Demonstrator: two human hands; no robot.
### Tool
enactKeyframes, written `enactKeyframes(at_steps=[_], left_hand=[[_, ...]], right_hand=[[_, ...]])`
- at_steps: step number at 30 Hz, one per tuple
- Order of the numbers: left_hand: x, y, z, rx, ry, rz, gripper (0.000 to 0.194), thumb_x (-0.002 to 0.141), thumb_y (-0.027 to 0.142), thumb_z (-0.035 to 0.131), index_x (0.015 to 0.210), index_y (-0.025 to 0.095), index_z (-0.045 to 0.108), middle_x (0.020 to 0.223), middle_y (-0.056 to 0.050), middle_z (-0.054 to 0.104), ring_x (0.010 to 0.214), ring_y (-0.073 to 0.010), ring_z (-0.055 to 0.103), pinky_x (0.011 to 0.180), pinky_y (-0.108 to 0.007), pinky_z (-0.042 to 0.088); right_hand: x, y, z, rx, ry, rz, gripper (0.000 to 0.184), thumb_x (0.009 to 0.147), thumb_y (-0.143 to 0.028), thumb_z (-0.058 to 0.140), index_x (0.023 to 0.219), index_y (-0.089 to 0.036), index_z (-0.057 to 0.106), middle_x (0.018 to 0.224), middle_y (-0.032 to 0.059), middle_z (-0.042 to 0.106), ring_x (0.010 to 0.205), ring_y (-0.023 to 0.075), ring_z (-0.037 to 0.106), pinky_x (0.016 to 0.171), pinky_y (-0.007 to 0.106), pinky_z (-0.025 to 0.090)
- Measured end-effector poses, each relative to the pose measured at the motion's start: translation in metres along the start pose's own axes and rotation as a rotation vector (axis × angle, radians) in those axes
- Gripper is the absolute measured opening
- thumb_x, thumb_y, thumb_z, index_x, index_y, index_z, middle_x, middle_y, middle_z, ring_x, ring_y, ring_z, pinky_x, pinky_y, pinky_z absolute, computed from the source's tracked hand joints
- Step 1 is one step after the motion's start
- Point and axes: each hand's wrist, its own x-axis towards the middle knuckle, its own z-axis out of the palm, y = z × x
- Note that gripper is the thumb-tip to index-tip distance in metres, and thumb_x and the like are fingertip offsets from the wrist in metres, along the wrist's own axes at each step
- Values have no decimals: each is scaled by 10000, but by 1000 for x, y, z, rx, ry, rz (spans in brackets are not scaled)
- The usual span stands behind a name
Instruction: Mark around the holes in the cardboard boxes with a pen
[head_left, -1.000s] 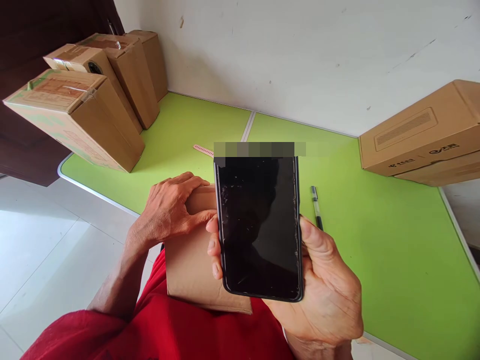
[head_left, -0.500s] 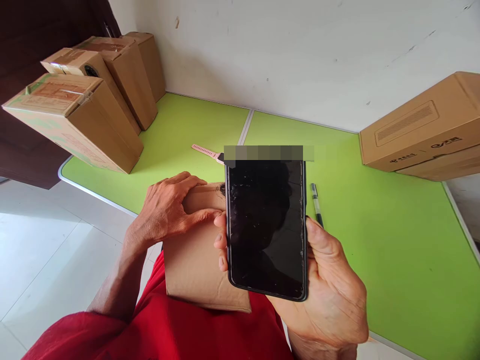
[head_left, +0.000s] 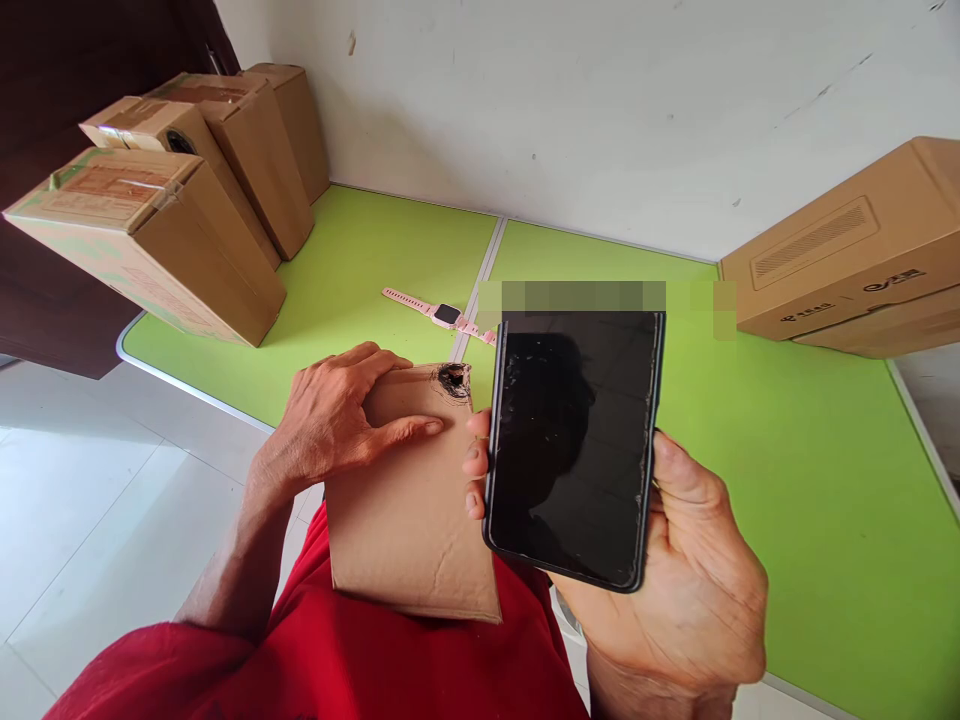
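In my right hand (head_left: 697, 550) is a black smartphone (head_left: 574, 450), held upright with its dark screen facing me. My thumb grips its right edge and the fingertips wrap round the left edge. A brown piece of cardboard (head_left: 409, 500) leans between my lap and the table's front edge. My left hand (head_left: 337, 420) holds the cardboard near its top, thumb on the front face and fingers over the upper edge. A black-scribbled, dark patch (head_left: 453, 380) marks its top right corner. Beyond it on the table lies a pink-strapped smartwatch (head_left: 447, 316), part of its strap hidden behind the phone.
Several cardboard boxes (head_left: 202, 250) stand at the table's left end against the wall. Another large printed box (head_left: 840, 270) sits at the right end. The green table (head_left: 810, 480) has a pale seam (head_left: 487, 260) across it. Red clothing (head_left: 337, 660) covers my lap.
My right hand has moved the phone to the right, uncovering the watch face and the cardboard's marked corner. The pen seen earlier is now hidden behind the phone. My left hand stays put.
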Motion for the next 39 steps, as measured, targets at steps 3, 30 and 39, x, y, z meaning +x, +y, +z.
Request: enactKeyframes(at_steps=[3, 30, 39], left_hand=[[0, 0, 0, 6, -1, -2, 631, 970, 821, 744, 1239, 261, 851, 1102, -60, 833, 955, -284, 769, 760, -379, 457], [2, 3, -1, 29, -3, -19, 558, 999, 753, 560, 1000, 248, 797, 780, -38, 597, 716, -237, 575, 667, -369, 350], [-1, 2, -1, -18, -11, -12, 755, 1011, 881, 539, 1205, 218, 844, 1052, -70, 804, 884, -276, 717, 736, -382, 406]], right_hand=[[-1, -5, -1, 18, 49, -27, 470, 1043, -655, 755, 1300, -285, 892, 1267, 119, 892, 1028, 290, 852, 868, 412, 734], [5, 20, 22, 52, -187, 151, 617, 1076, -720, 658, 1341, -203, 868, 1310, 174, 865, 1087, 351, 843, 896, 487, 735], [4, 10, 15, 17, -117, 43, 455, 1063, -640, 746, 1273, -269, 905, 1273, 103, 900, 1040, 311, 881, 836, 420, 763]])
